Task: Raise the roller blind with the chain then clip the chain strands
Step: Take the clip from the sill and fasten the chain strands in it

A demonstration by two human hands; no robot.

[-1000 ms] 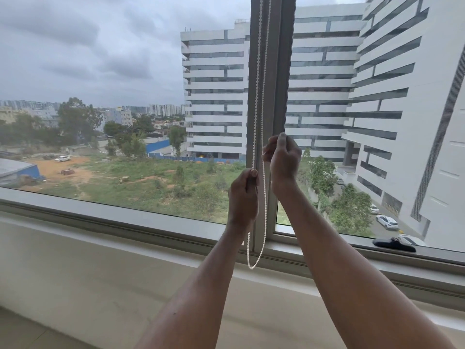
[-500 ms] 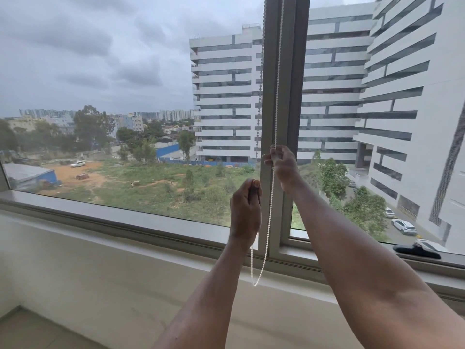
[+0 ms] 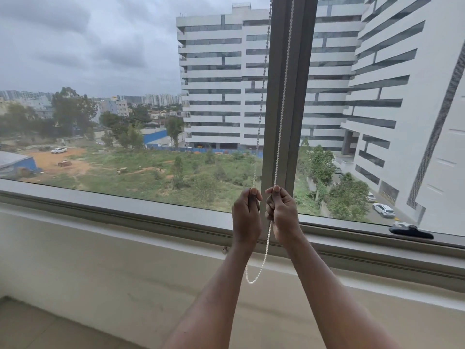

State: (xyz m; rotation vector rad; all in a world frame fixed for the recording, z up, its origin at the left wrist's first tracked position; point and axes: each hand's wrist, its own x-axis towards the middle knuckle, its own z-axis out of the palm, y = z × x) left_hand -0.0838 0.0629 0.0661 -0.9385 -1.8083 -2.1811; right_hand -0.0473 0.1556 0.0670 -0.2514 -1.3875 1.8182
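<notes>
Chain [image 3: 278, 137]: white beaded loop hanging in front of the grey window mullion [image 3: 299, 96]. Two strands run up out of view at the top; the loop bottom hangs below both hands, in front of the wall under the sill.
Strands: the left one passes in front of the glass, the right one in front of the mullion; they stand apart at hand level.
Left hand [image 3: 246, 214]: fist closed around the left strand, thumb on top.
Right hand [image 3: 281, 212]: fingers curled shut on the right strand, level with the left hand and just beside it, not touching as far as can be told.
Roller blind: not in view; no fabric shows over the glass, so it is judged already well raised, though its exact height cannot be told.
Clip: none visible in either hand or on the window sill [image 3: 125, 210].
Dark window handle [image 3: 411, 233]: on the lower frame, well to the right, clear of the work.
Step judged: end of raising, strands about to be brought together.
Risk 1: one strand let go lets the blind's weight run the chain back.
Risk 2: uneven pull twists the strands so they clip crossed.
Risk 3: beads slip through a loose fist.
</notes>
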